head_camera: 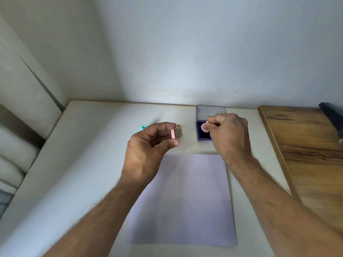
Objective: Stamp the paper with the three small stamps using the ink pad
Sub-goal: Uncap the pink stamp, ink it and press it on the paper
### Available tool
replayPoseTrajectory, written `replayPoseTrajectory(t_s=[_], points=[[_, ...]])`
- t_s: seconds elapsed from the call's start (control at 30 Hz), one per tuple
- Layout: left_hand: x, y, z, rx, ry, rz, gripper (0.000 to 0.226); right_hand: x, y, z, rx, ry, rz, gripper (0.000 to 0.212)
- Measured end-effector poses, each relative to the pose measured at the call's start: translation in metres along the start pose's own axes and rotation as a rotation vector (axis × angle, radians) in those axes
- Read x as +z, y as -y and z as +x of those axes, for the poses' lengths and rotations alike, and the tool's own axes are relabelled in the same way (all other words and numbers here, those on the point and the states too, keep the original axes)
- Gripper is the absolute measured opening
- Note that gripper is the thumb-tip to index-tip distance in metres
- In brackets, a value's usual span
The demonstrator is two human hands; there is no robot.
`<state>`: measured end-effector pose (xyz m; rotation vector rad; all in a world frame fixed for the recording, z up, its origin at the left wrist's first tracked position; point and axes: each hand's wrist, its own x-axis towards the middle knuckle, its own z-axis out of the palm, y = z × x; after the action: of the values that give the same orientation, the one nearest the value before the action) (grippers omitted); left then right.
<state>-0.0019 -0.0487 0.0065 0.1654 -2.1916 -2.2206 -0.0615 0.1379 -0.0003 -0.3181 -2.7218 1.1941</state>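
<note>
While the left hand (148,145) pinches a pink cap (173,133), the right hand (228,134) grips a pink stamp (204,127) over the ink pad (201,135), at the paper's (183,201) twelve o'clock.

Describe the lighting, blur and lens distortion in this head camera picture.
Head view: light falls brightest on the back wall and pales the paper to a lilac sheen; the wide-angle lens bows the table edges and stretches the forearms; the right hand over the ink pad is slightly motion-blurred; the left hand with its pink cap looks sharper.
</note>
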Motion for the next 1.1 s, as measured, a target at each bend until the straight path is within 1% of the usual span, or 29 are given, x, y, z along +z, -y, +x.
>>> replayPoseTrajectory(t_s=[0.2,0.27,0.37,0.4,0.5,0.53,0.63,0.73,0.83,1.0,1.1], points=[[-0.003,0.001,0.001,0.002,0.001,-0.014,0.027,0.011,0.005,0.001,0.036,0.059,-0.164,0.017],[-0.004,0.001,0.002,0.000,-0.002,-0.018,0.026,0.011,0.008,0.006,0.026,0.053,-0.230,0.014],[-0.004,0.000,0.002,-0.001,-0.013,-0.027,0.027,0.011,0.015,0.018,0.029,0.097,-0.340,0.010],[-0.004,-0.001,0.001,-0.005,-0.017,-0.030,0.027,0.011,0.019,0.022,0.031,0.113,-0.363,0.011],[-0.003,-0.001,0.001,-0.021,-0.023,-0.036,0.029,0.012,0.028,0.027,0.005,0.147,-0.463,0.040],[-0.003,-0.001,0.000,-0.027,-0.025,-0.040,0.029,0.012,0.032,0.027,0.017,0.152,-0.489,0.044],[0.000,0.001,-0.001,-0.044,-0.029,-0.047,0.030,0.009,0.038,0.029,0.036,0.130,-0.526,0.040],[0.001,0.000,-0.002,-0.056,-0.039,-0.051,0.030,0.008,0.047,0.024,-0.014,0.130,-0.596,0.043],[-0.001,0.000,-0.002,-0.065,-0.056,-0.053,0.030,0.007,0.055,0.017,-0.047,0.139,-0.640,0.031],[-0.001,-0.002,-0.004,-0.077,-0.050,-0.064,0.029,0.004,0.056,0.012,-0.046,0.128,-0.599,0.037],[-0.001,-0.003,-0.005,-0.072,-0.051,-0.070,0.029,0.006,0.057,0.011,-0.068,0.144,-0.629,0.023]])
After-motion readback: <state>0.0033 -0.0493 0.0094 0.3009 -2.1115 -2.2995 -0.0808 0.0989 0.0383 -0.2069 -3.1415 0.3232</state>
